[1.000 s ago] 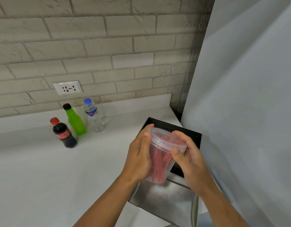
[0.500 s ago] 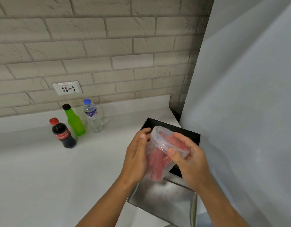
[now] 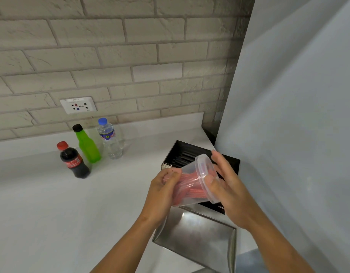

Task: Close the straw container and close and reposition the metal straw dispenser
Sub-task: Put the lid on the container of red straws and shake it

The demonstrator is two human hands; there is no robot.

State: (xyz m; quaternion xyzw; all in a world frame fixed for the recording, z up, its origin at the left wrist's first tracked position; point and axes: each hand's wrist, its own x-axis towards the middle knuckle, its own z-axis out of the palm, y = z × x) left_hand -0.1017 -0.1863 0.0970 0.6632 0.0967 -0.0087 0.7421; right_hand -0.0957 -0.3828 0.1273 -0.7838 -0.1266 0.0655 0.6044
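While three bottles (image 3: 88,148) stand by the wall (image 3: 111,56) at the left, the left hand (image 3: 162,192) grips the base of the straw container (image 3: 189,187), tipped sideways above the open metal straw dispenser (image 3: 197,231), and the right hand (image 3: 226,187) presses flat against its lid (image 3: 204,174).

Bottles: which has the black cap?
The green bottle, in the middle; the cola bottle has a red cap, the water bottle a blue one.

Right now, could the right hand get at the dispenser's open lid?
Probably yes: the dispenser lid lies just below the right hand with nothing between. That hand only presses the container, which the left hand grips.
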